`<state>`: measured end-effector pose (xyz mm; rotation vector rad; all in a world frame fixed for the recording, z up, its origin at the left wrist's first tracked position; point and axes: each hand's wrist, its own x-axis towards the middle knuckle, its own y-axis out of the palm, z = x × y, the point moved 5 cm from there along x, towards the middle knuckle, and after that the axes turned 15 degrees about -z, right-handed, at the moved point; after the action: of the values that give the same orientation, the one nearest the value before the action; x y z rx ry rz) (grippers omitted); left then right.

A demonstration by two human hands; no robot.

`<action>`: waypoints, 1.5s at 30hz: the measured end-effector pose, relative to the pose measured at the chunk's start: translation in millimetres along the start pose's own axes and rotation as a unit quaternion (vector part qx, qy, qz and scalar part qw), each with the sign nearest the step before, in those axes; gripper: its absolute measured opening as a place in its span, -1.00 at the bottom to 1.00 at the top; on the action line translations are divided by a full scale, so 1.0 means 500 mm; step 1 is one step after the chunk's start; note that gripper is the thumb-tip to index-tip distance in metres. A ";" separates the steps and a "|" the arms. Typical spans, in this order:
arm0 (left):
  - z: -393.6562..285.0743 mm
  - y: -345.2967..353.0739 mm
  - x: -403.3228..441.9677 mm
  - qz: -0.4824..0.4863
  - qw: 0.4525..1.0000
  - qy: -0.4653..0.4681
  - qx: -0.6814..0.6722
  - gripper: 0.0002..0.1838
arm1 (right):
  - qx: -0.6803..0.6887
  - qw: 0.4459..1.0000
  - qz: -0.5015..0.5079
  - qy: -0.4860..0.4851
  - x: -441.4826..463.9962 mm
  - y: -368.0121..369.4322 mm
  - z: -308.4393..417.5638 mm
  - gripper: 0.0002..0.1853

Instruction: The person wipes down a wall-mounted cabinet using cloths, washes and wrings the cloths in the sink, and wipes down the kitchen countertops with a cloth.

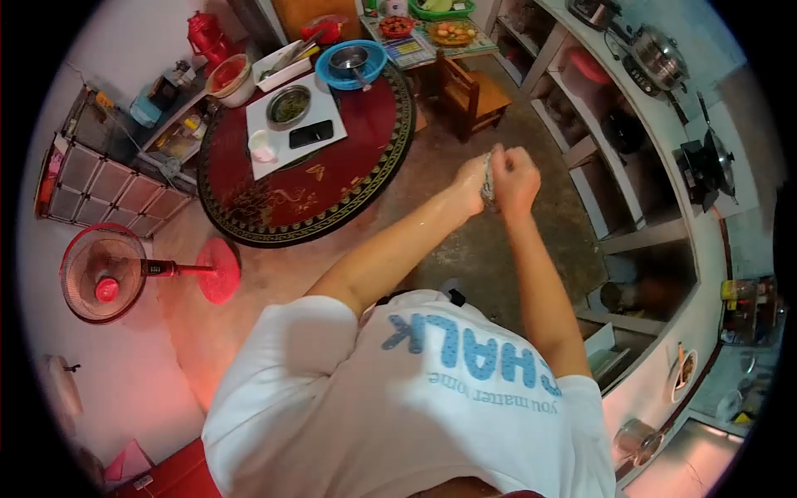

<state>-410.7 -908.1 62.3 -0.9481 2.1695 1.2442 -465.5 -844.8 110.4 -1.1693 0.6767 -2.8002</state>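
My left hand [472,183] and my right hand [516,176] are pressed close together in front of me, above the floor. Between them shows a narrow strip of a crumpled greyish thing [488,184], mostly hidden by the hands; it may be a wet cloth, but I cannot tell. The right fingers are curled into a fist against it. My left fingers are partly hidden behind it and look closed. The left forearm and wrist have a wet shine.
A round red table [307,195] at front left bears a metal bowl of greens [289,106], a phone [311,134] and a blue basin [352,65]. A wooden chair [473,98] stands ahead. Shelving with a counter [706,274] curves along the right. A red fan [104,274] is at left.
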 end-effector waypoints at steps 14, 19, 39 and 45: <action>-0.112 -0.398 0.339 -0.215 0.643 0.245 0.693 -0.45 | 0.262 0.650 0.255 0.666 -0.057 0.245 -0.328 -0.59; -0.291 -0.596 0.352 -0.453 0.679 0.150 0.558 -0.43 | 0.228 0.650 0.254 0.679 -0.043 0.322 -0.405 -0.56; -0.635 -0.881 0.592 -0.883 0.462 -0.069 0.051 0.19 | 0.135 0.555 0.291 0.768 0.098 0.529 -0.467 -0.34; -0.625 -0.885 0.614 -0.903 0.416 -0.064 0.085 0.06 | 0.112 0.613 0.275 0.732 0.144 0.592 -0.394 -0.42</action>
<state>-294.7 -1440.1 -240.2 -1.8840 0.0951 -0.1521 -691.9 -1051.9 -83.9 1.4177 0.4265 -2.4469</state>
